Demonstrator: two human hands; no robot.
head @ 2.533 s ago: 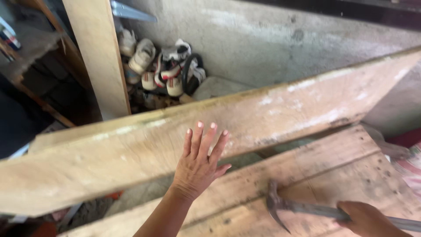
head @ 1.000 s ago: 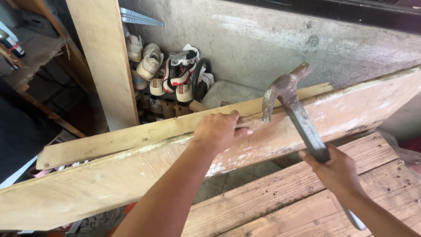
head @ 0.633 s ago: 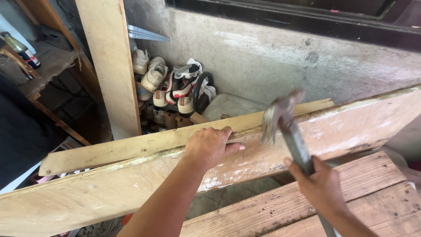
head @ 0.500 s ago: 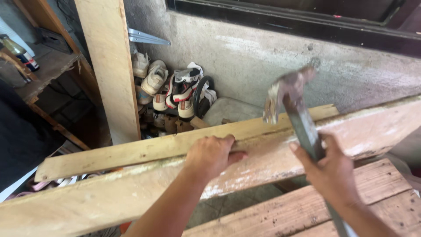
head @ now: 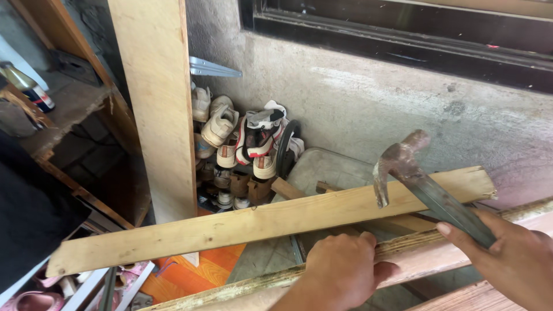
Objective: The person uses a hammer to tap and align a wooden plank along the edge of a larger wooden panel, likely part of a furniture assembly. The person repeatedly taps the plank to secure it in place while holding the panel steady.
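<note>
Centrally, a claw hammer (head: 403, 167) with a rusty metal head and a grey metal handle is held raised and tilted, its head above and just in front of a long pale plank (head: 253, 224). The handle is gripped by the right hand (head: 512, 262) at the lower right, the fingers wrapped closed around it. The plank lies lengthwise across the view, sloping up toward the right, with its right end splintered. Just below it, a wider worn board (head: 415, 259) with a frayed edge is grasped by the left hand (head: 345, 276), the fingers curled over its upper edge and the thumb stretched along its near face. Behind the plank, a tall board (head: 158, 103) stands upright against the rough concrete wall (head: 368, 98). Beside it, a heap of shoes (head: 242, 150) is stacked against the wall. At the far left, a bottle (head: 26, 86) stands on a wooden shelf (head: 69, 109).
</note>
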